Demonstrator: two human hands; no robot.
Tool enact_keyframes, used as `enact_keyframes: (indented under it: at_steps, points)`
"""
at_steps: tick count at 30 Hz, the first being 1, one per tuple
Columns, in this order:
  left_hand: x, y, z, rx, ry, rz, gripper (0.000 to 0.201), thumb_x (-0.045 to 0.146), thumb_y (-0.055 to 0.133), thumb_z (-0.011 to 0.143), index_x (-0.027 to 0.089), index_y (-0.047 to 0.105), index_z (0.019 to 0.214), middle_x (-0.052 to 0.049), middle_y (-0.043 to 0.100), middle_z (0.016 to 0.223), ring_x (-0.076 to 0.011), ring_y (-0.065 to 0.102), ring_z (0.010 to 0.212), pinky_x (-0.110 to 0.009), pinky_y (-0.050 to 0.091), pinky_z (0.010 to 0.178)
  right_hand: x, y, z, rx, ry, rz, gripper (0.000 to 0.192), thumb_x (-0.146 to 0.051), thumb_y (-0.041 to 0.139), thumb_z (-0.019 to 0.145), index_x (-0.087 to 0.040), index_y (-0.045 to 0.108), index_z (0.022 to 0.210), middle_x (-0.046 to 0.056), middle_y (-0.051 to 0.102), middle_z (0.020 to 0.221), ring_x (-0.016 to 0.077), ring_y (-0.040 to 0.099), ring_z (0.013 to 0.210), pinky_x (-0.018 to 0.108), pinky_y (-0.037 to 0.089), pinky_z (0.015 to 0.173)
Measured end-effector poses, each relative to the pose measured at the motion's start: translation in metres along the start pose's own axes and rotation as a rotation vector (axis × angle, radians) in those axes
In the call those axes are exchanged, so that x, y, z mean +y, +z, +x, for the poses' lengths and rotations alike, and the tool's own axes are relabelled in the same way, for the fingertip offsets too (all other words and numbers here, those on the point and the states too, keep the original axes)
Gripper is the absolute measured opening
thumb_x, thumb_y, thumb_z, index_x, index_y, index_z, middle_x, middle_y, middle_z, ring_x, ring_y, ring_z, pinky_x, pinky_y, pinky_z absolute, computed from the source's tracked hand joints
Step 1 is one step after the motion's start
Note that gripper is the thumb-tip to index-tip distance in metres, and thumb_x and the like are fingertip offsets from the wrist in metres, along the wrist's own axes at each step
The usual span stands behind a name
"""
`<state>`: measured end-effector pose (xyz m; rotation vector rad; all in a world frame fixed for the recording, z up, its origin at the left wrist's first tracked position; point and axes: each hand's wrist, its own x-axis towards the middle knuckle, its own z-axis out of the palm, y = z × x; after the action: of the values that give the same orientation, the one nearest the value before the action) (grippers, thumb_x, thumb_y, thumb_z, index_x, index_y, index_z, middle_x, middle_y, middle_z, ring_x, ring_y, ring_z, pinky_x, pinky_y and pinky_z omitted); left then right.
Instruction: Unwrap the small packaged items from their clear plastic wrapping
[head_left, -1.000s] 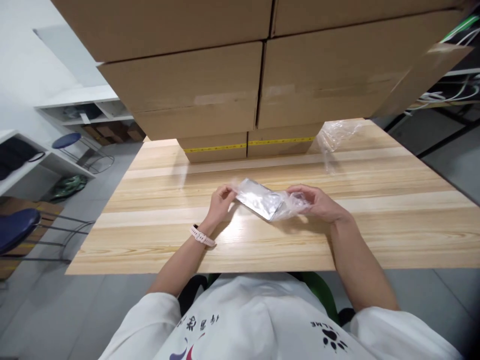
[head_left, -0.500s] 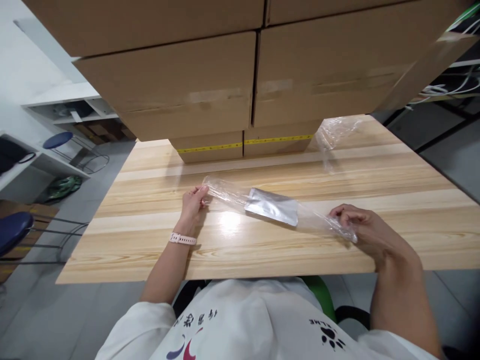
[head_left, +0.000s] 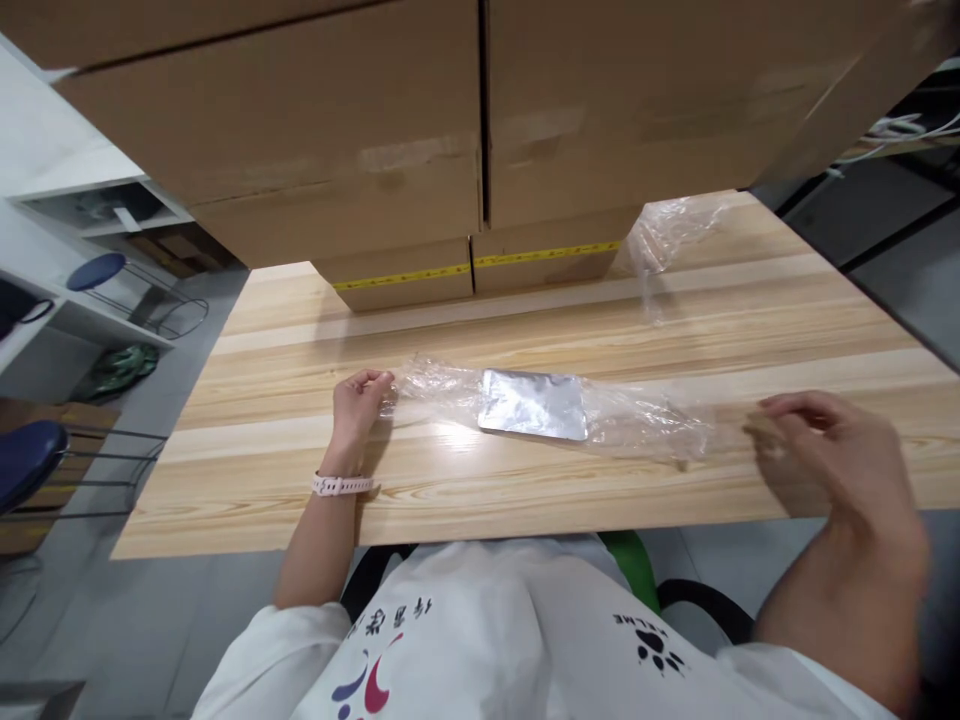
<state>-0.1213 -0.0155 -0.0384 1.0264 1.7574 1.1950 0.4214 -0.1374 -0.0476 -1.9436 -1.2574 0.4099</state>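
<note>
Large cardboard boxes [head_left: 300, 150] stand stacked at the back of the wooden table [head_left: 750, 300], a yellow marked strip [head_left: 405, 277] running across the lowest ones and crumpled clear plastic [head_left: 664, 235] just beside their right end. To the left are two round blue stools [head_left: 96, 271], white shelves [head_left: 45, 322] and a dark green bundle [head_left: 124, 370]; white cables [head_left: 900, 128] lie at far right.

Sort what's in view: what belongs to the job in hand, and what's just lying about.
In the job:
- silver pouch
- clear film stretching out either side of it
- left hand, at the film's left end
- right hand, near its right end

Lying about:
- cardboard boxes
- crumpled plastic beside them
- blue stools
</note>
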Motion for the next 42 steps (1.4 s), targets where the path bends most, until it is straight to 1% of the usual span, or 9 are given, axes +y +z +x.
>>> enact_keyframes:
  at_steps: [4,7,9,14,20,28,31,37,42]
  points:
    - [-0.002,-0.005,-0.001,-0.004,0.011,-0.027,0.037,0.042,0.085,0.063,0.013,0.074,0.083,0.003,0.058,0.053,-0.0067,0.043,0.044,-0.018,0.029,0.044,-0.051,-0.008,-0.024,0.138,-0.057,-0.095,0.014,-0.048,0.051,0.097,-0.046,0.065,0.099,0.008,0.068,0.104,0.0427,0.064,0.110,0.056,0.045,0.077]
    - [-0.004,-0.009,-0.006,-0.072,-0.021,-0.072,0.045,0.040,0.089,0.060,0.014,0.074,0.094,0.002,0.062,0.058,-0.0072,0.047,0.045,-0.018,0.032,0.044,-0.088,0.012,-0.041,-0.099,-0.245,-0.050,0.014,-0.052,0.059,0.096,-0.046,0.066,0.106,0.005,0.071,0.111,0.0381,0.067,0.109,0.049,0.048,0.062]
    - [-0.004,-0.012,-0.011,-0.080,-0.002,-0.100,0.049,0.037,0.091,0.059,0.015,0.074,0.098,0.001,0.064,0.060,-0.0080,0.050,0.046,-0.017,0.033,0.044,-0.097,0.038,-0.049,-0.307,-0.476,-0.008,0.021,-0.051,0.064,0.095,-0.041,0.067,0.114,0.004,0.072,0.120,0.0339,0.068,0.112,0.048,0.057,0.077]
    - [0.002,-0.022,-0.019,-0.010,0.081,-0.157,0.043,0.033,0.088,0.062,0.015,0.073,0.098,0.008,0.053,0.049,-0.0047,0.039,0.040,-0.015,0.029,0.042,-0.078,0.097,-0.052,-0.408,-0.706,-0.155,0.042,-0.049,0.063,0.097,-0.028,0.064,0.133,0.010,0.065,0.140,0.0354,0.062,0.127,0.057,0.052,0.104]
    - [0.010,-0.032,-0.024,0.019,-0.001,-0.337,0.038,0.021,0.086,0.062,0.015,0.073,0.097,0.007,0.057,0.052,-0.0036,0.041,0.038,-0.014,0.031,0.040,-0.058,0.110,-0.049,-0.188,-0.764,-0.130,0.018,-0.031,0.057,0.103,-0.023,0.073,0.099,0.009,0.078,0.115,0.0283,0.072,0.106,0.047,0.056,0.095]
    - [0.047,-0.054,-0.021,-0.172,-0.373,-0.821,0.008,0.008,0.068,0.093,0.015,0.070,0.093,0.012,0.040,0.046,-0.0003,0.037,0.033,-0.009,0.035,0.037,-0.101,0.069,-0.044,-0.268,-0.308,0.099,0.026,-0.047,0.060,0.097,-0.024,0.070,0.091,0.002,0.070,0.073,0.0200,0.063,0.062,0.033,0.049,0.058]
    - [0.052,-0.047,-0.017,-0.127,-0.460,-0.866,0.022,0.003,0.051,0.101,0.015,0.069,0.099,0.011,0.046,0.049,0.0006,0.043,0.035,-0.007,0.045,0.045,-0.106,0.065,-0.027,-0.402,-0.177,0.097,0.029,-0.051,0.063,0.094,-0.025,0.070,0.087,0.001,0.068,0.072,0.0178,0.057,0.058,0.031,0.042,0.053]
    - [0.030,-0.020,-0.012,-0.011,-0.260,-0.573,0.022,0.009,0.076,0.082,0.018,0.065,0.099,-0.004,0.075,0.090,-0.0103,0.071,0.072,-0.024,0.063,0.077,-0.090,0.088,-0.002,-0.184,-0.428,-0.259,0.029,-0.042,0.054,0.096,-0.023,0.073,0.106,0.011,0.076,0.102,0.0330,0.069,0.092,0.047,0.052,0.082]
    - [0.026,-0.001,-0.029,0.135,0.233,-0.295,0.032,0.016,0.078,0.075,0.022,0.067,0.104,-0.002,0.073,0.095,-0.0139,0.070,0.086,-0.028,0.059,0.083,-0.104,0.104,-0.014,-0.179,-0.668,-0.175,0.029,-0.041,0.054,0.102,-0.024,0.072,0.117,0.012,0.073,0.120,0.0342,0.064,0.115,0.054,0.048,0.103]
